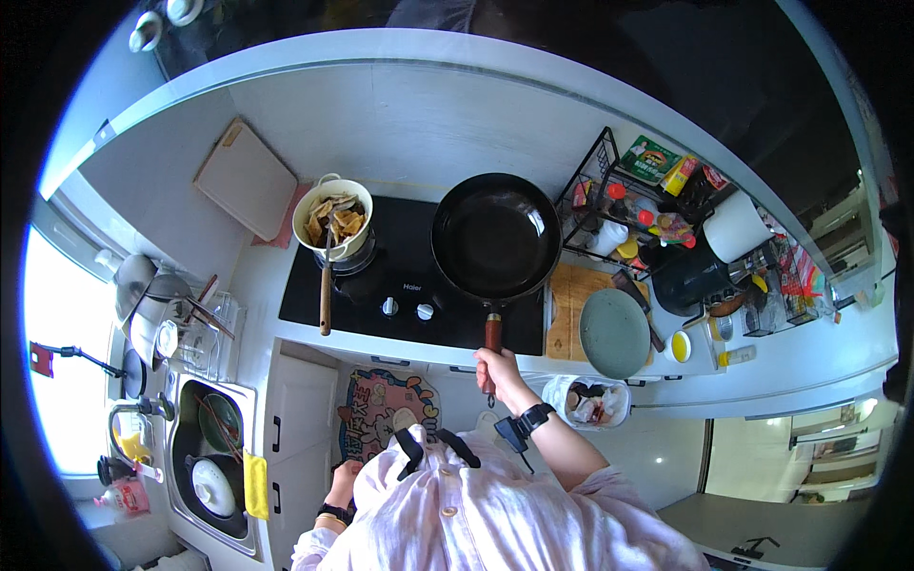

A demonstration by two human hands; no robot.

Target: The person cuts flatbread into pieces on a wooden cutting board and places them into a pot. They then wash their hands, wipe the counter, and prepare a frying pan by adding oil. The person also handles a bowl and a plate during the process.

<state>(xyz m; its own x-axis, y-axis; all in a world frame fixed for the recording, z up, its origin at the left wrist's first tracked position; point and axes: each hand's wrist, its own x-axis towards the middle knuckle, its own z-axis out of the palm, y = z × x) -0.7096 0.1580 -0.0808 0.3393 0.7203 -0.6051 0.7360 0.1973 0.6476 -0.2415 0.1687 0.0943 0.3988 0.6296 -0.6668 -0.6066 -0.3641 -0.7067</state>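
My right hand (pixel 500 372) is wrapped around the reddish wooden handle (pixel 493 333) of a black wok (pixel 496 235). The wok sits over the right side of the black glass hob (pixel 400 308), with its dark inside bare and shiny. At my waist, my left hand (pixel 345 479) hangs low by the shirt, partly hidden, and its fingers are too small to read. On the hob's left burner stands a cream pot (pixel 363 235) filled with browned pieces of food (pixel 346 221). A wooden-handled utensil (pixel 325 296) rests in it, its handle pointing towards me.
A green plate (pixel 614 334) overlaps a wooden cutting board (pixel 564 314) right of the hob. Beyond are a small bowl of yellow liquid (pixel 680 347) and a wire rack (pixel 607 153) of bottles. A bin (pixel 553 400) stands below the counter. The sink (pixel 178 457) holds a lidded pot (pixel 213 485).
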